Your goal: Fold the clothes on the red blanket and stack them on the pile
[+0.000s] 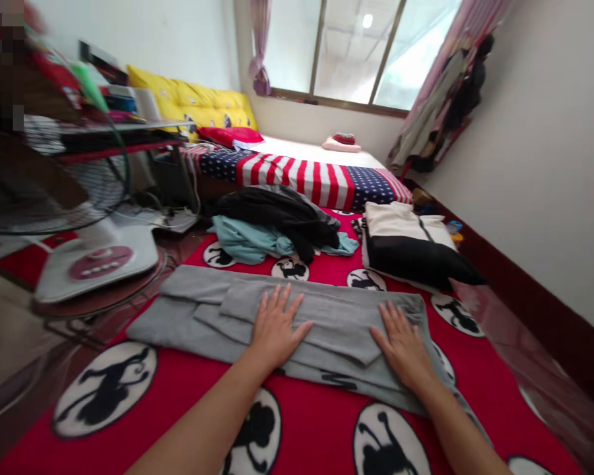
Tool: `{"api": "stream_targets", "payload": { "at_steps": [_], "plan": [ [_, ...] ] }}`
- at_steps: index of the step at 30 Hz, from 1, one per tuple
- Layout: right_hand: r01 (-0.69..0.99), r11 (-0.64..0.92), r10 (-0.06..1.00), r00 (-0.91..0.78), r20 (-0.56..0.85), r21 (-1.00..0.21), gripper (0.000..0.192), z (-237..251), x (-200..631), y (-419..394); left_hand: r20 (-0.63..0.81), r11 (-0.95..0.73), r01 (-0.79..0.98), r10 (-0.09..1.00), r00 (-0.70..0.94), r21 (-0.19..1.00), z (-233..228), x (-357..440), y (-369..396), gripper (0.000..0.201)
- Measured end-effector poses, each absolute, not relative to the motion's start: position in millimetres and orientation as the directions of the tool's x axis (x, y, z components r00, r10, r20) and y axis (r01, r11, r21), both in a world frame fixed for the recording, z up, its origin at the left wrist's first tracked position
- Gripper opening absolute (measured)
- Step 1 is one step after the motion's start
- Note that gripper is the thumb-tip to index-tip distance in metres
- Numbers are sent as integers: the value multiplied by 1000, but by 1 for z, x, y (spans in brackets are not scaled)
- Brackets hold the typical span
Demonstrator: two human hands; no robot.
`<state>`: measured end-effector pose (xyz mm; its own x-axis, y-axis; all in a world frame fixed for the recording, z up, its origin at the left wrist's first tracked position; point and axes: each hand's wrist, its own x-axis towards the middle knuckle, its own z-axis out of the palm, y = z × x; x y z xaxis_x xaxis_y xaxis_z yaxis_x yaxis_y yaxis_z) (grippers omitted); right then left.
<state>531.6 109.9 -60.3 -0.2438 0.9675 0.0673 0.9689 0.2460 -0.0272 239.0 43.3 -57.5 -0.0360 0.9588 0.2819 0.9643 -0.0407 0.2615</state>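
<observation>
My left hand (276,324) and right hand (402,343) lie flat, fingers spread, palms down on the grey garment (297,323), gripping nothing. It is stretched, partly folded, across the red mat (178,389) on the floor. I judge the cloth soft, light and limp; it would sag if lifted, so its folded edges or corners are the best places to pinch. Beyond it lie a heap of dark and teal clothes (277,231) and a folded black-and-white stack (410,244).
</observation>
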Motion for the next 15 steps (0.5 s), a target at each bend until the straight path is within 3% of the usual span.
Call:
{"api": "stream_targets", "payload": {
  "at_steps": [5,10,15],
  "plan": [
    [970,210,957,-230,174,125,58,-52,487,104,303,45,973,946,-114,226,-58,216,38,63],
    [816,578,795,-566,217,15,58,-60,417,75,309,23,976,947,-92,218,-59,204,34,63],
    [786,618,752,-585,305,-17,60,-79,405,66,285,188,965,929,-235,183,-57,156,20,63]
  ]
}}
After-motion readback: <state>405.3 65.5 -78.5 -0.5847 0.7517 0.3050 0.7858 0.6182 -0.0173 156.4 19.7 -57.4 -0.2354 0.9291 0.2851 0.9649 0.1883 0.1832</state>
